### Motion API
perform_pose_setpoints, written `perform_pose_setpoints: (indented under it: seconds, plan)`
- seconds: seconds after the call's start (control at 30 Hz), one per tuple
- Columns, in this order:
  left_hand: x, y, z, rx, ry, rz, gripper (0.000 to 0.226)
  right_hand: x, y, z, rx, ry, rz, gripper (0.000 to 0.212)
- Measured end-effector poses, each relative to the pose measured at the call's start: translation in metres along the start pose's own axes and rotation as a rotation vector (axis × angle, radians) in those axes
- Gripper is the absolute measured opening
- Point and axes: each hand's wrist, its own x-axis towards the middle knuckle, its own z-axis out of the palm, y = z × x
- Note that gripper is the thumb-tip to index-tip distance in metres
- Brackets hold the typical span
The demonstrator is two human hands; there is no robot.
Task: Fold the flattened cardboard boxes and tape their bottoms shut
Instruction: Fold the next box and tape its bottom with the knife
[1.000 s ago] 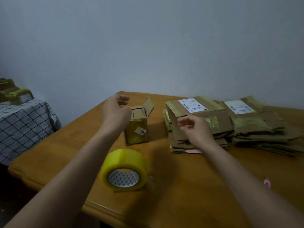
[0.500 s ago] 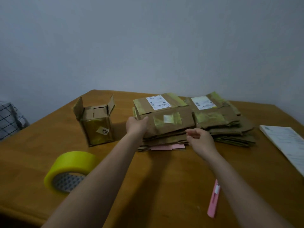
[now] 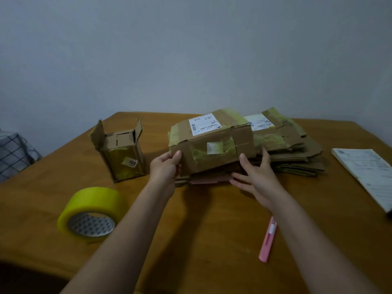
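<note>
Two stacks of flattened cardboard boxes lie on the wooden table (image 3: 212, 219). The top flattened box (image 3: 214, 143) of the near stack carries a white label and yellowish tape and is tilted up at its near edge. My left hand (image 3: 164, 166) pinches its left near corner, thumb on top. My right hand (image 3: 254, 177) touches its right near edge with the thumb up and the fingers spread below it. A second stack (image 3: 292, 149) lies behind to the right. A folded small box (image 3: 121, 151) stands upright at the left with its top flaps open. A yellow tape roll (image 3: 91, 213) lies near the front left.
A pink utility knife (image 3: 267, 240) lies on the table under my right forearm. A sheaf of printed paper (image 3: 364, 172) sits at the right edge. A checked cloth (image 3: 12, 155) shows at the far left beyond the table. A plain wall stands behind.
My view has swung right. My left hand left the small folded box and took the top flattened box's corner. My right hand came to its other side, and the near edge has lifted.
</note>
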Motion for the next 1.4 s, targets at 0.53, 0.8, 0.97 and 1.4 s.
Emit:
perform_pose_setpoints:
  seconds: [0.53,0.8,0.97,1.4]
  plan:
    - [-0.104,-0.014,-0.071,0.059,0.144,0.154,0.037,-0.099,-0.047,-0.014,-0.499,-0.112,-0.483,0.008]
    - [-0.136,0.002,-0.067,0.183,-0.214,0.458,0.040,-0.138,-0.062,-0.023,-0.714,-0.197,-0.635,0.032]
    - [-0.148,-0.003,-0.068,0.154,-0.188,0.557,0.027,-0.147,-0.047,-0.018,-0.520,-0.056,-0.605,0.058]
    - [-0.172,-0.008,-0.078,0.250,-0.166,0.725,0.031,-0.182,-0.005,0.000,-0.430,-0.102,-0.594,0.060]
